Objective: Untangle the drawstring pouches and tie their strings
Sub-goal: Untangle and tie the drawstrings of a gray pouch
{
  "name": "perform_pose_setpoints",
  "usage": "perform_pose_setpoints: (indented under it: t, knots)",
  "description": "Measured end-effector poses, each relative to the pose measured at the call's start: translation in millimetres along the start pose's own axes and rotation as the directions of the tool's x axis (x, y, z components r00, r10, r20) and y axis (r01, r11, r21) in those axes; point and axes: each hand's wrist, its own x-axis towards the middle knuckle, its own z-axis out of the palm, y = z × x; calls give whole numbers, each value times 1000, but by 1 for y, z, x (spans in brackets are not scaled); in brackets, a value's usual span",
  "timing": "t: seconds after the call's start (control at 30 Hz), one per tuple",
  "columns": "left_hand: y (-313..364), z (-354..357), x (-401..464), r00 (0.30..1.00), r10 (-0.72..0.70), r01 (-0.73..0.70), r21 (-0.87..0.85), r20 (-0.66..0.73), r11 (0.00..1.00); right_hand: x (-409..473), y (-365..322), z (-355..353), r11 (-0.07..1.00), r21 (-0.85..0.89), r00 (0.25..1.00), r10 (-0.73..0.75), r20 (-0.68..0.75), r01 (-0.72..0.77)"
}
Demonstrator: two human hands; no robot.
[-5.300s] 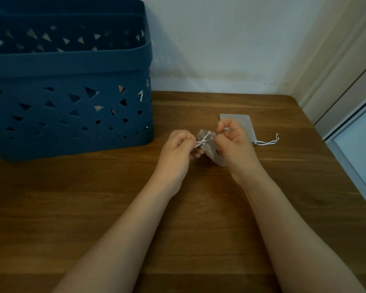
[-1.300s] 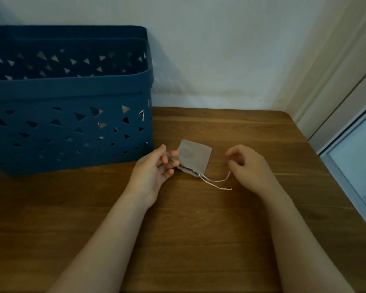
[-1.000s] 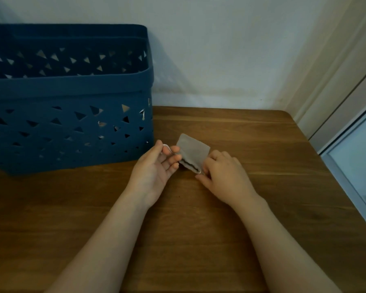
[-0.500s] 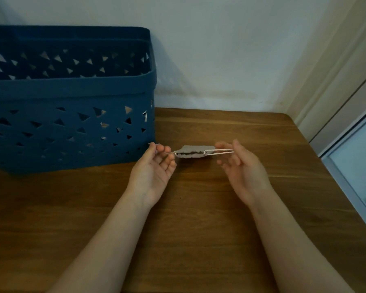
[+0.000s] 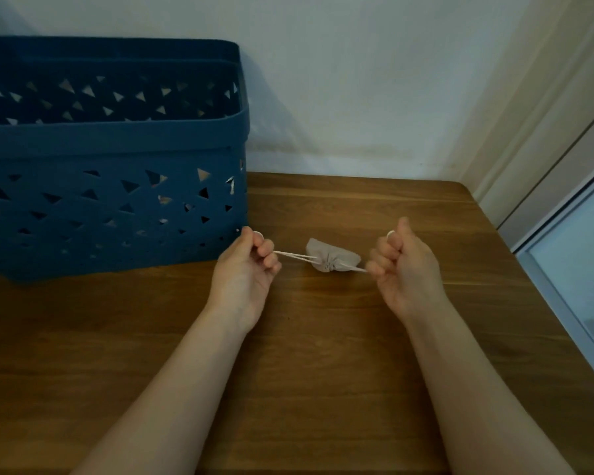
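**Cinched tight, knot not yet tied**

Pouch (image 5: pixel 331 259) gathered shut, hanging just above the tabletop (image 5: pixel 323 337) between left hand (image 5: pixel 246 269) and right hand (image 5: pixel 405 269), each curled round a taut string (image 5: pixel 294 256). Risk: slack on release, mouth reopening before any knot. Harder pull likely to snap cord or jam the gather. Basket (image 5: pixel 110 159) close by the left knuckles.

A wooden bench (image 5: pixel 323 354) meets a pale wall (image 5: pixel 357 80). A blue basket (image 5: pixel 110 186) stands far left; a window frame (image 5: pixel 563 269) runs right.
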Motion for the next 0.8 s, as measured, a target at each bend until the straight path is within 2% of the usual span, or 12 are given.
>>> perform_pose_setpoints:
  t: [0.07, 0.13, 0.2, 0.33, 0.47, 0.6, 0.7, 0.8]
  knots:
    - [0, -1, -1, 999, 39, -41, 120, 25, 992, -3, 6, 5, 935, -337, 994, -87, 70, 106]
    - [2, -2, -3, 997, 46, -56, 175, 65, 983, -7, 11, 10, 781, -575, 968, -152, 201, 242]
    - [3, -1, -7, 991, 66, -90, 229, 113, 969, -9, 19, 15, 663, -668, 930, -126, 345, 338]
    - [1, 3, -15, 973, 109, -188, 424, 205, 886, -10, 33, 18, 545, -701, 829, 19, 559, 460]
    - [1, 5, -17, 956, 164, -269, 507, 242, 819, -12, 34, 17, 570, -684, 791, 94, 605, 456]
    - [0, 5, -19, 946, 129, -269, 500, 297, 823, -12, 34, 16, 659, -671, 853, 83, 515, 340]
    - [-4, 6, -19, 961, 73, -205, 510, 266, 835, -13, 31, 17, 746, -616, 882, 81, 463, 255]
    - [-6, 6, -17, 968, -7, -165, 660, 250, 733, -13, 27, 16, 818, -542, 901, 72, 428, 191]
